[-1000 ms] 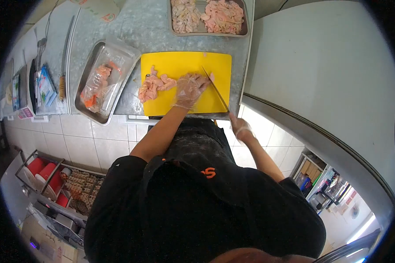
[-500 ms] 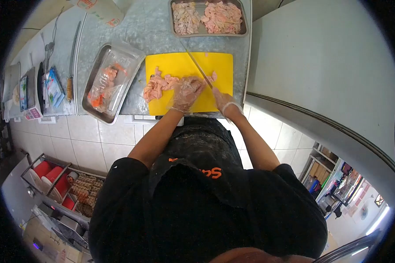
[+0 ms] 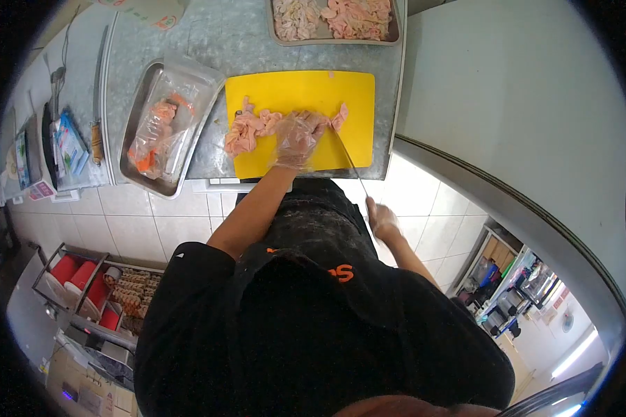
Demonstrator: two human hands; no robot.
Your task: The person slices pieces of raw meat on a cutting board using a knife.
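My left hand [image 3: 299,137], in a clear plastic glove, presses raw pink meat onto the yellow cutting board [image 3: 257,167], fingers bent together over it. A small piece of meat [image 3: 339,116] sticks out to the right of its fingertips. More raw meat [image 3: 243,132] lies in a heap left of the hand. My right hand [image 3: 382,221], also gloved, is below the counter's front edge, closed on the handle of a long knife [image 3: 351,161]. The blade slants up and left over the board, its tip by the small piece.
A metal tray [image 3: 127,142] with a plastic bag of orange-pink pieces stands left of the board. Behind is another tray [image 3: 278,38] with two meat piles. A wooden-handled long tool [image 3: 96,142] lies far left. A large pale surface [image 3: 508,90] rises at right.
The knife first swung up and forward across the board, then came back toward my body with my right hand. My left hand stays on the meat. The view has shifted slightly.
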